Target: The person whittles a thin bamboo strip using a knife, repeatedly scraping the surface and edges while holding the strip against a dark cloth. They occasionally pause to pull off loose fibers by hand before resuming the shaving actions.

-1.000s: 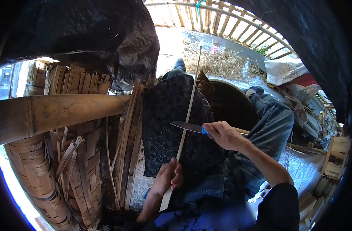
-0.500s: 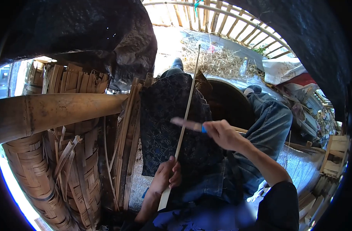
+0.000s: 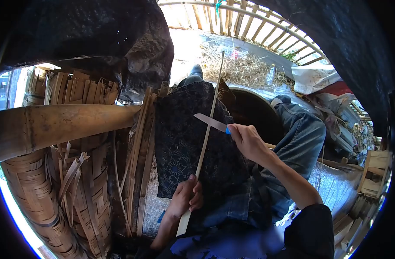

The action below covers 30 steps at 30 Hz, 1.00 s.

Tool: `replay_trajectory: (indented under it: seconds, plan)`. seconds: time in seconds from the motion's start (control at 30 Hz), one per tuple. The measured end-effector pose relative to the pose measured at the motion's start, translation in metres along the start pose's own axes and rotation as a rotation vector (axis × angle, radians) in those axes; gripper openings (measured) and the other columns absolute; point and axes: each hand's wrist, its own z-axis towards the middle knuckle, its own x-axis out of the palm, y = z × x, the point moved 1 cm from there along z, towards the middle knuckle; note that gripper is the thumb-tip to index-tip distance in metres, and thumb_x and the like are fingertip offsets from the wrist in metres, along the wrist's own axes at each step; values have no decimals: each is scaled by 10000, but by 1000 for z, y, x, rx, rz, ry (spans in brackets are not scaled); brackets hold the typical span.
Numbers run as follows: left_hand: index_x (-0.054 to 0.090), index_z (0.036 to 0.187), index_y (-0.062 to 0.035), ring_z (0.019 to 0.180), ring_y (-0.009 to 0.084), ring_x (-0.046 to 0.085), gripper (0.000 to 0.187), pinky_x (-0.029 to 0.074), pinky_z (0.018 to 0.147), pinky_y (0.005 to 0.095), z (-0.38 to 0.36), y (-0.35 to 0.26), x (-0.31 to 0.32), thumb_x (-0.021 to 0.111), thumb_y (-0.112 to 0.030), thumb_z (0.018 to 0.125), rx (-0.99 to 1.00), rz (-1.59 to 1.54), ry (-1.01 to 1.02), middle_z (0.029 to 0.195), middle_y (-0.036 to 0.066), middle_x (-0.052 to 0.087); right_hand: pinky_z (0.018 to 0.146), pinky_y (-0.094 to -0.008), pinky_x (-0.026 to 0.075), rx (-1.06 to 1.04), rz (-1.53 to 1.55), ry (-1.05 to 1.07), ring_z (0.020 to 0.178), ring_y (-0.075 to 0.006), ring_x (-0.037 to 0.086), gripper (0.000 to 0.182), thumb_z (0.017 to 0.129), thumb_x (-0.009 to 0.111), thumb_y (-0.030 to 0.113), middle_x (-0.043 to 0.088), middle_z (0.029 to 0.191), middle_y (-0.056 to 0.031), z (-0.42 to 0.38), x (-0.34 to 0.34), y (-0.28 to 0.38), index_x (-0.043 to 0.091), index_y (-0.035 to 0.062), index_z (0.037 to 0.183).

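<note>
Over my lap, a long pale bamboo strip (image 3: 203, 149) runs from near my waist up toward the far floor, narrowing at its far end. My left hand (image 3: 186, 195) is closed around its lower part, thumb on top. My right hand (image 3: 249, 142) grips a knife (image 3: 212, 122) by its blue handle, most of which the fingers hide. The blade lies across the strip about midway along, tip pointing left. Under the strip, a dark patterned cloth (image 3: 173, 146) covers my thigh.
On the left, a thick bamboo pole (image 3: 68, 125) crosses in front of woven bamboo baskets (image 3: 37, 194). Upright bamboo slats (image 3: 139, 172) stand beside my leg. Ahead are straw shavings (image 3: 236, 67), a clear bottle (image 3: 270, 75) and a slatted fence (image 3: 258, 26). Dark sheeting (image 3: 98, 34) hangs overhead.
The knife has moved slightly up along the strip and its blade, blurred before, now shows sharply. My left hand keeps its hold in nearly the same place.
</note>
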Motion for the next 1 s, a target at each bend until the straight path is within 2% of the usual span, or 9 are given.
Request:
replay_trajectory:
  seconds: [0.03,0.07,0.1,0.17,0.3,0.5,0.6,0.77,1.0]
  plan:
    - [378,708,-110,333,102,315,438,273,365,232,-1,-1,0,274,-417,1002,-5,-11,-3,458,-15,318,427,-390,365,17,6,34,437,-339,519,327,965,472,186,508,550,-213,1,2,1,549,-32,735]
    - [378,707,-110,333,101,315,438,273,364,232,-3,-1,-1,274,-418,1002,-9,-24,-9,458,-15,319,424,-376,356,-192,34,-76,407,-298,493,328,963,480,199,486,522,-190,-8,8,11,546,-24,733]
    - [378,707,-110,333,101,315,438,273,364,232,-4,-2,-2,274,-418,1002,-8,-27,-16,458,-15,319,424,-376,356,-194,39,-71,407,-298,493,328,963,480,199,486,522,-190,-13,8,18,546,-24,733]
    - [379,712,-110,333,103,316,435,272,365,231,-2,-1,-3,273,-417,1002,-14,-45,1,459,-16,320,425,-367,351,-64,48,221,386,-275,461,316,954,500,216,469,502,-165,-20,3,23,550,-14,744]
    - [379,713,-110,331,103,314,435,273,365,230,-1,0,-2,271,-417,1002,-7,-68,19,459,-17,317,489,-378,372,-91,75,-15,463,-261,473,319,953,496,227,481,570,-157,-12,-12,22,507,2,727]
    - [385,685,-150,352,92,275,406,230,383,232,-2,-8,9,336,-416,988,-65,-81,-88,460,-31,291,470,-389,393,-142,-72,180,469,-269,535,273,943,507,257,509,553,-144,-27,-3,33,471,3,847]
    - [390,675,-160,383,90,282,385,234,407,231,-2,-8,10,399,-402,973,-81,-245,-141,476,-33,298,412,-390,376,-56,-143,269,403,-281,510,315,959,472,288,498,504,-133,-30,-4,41,473,6,818]
    - [438,696,-121,414,76,315,378,260,418,229,2,-2,11,432,-377,974,-25,-69,-219,504,-24,349,385,-406,407,64,-265,321,391,-312,529,443,974,409,378,499,467,-144,-33,-7,44,505,23,726]
    - [458,692,-112,406,74,338,377,271,411,231,2,-1,15,441,-360,974,3,60,-250,494,-22,370,397,-411,438,86,-343,348,419,-315,562,475,970,409,395,528,483,-143,-28,-14,47,516,30,686]
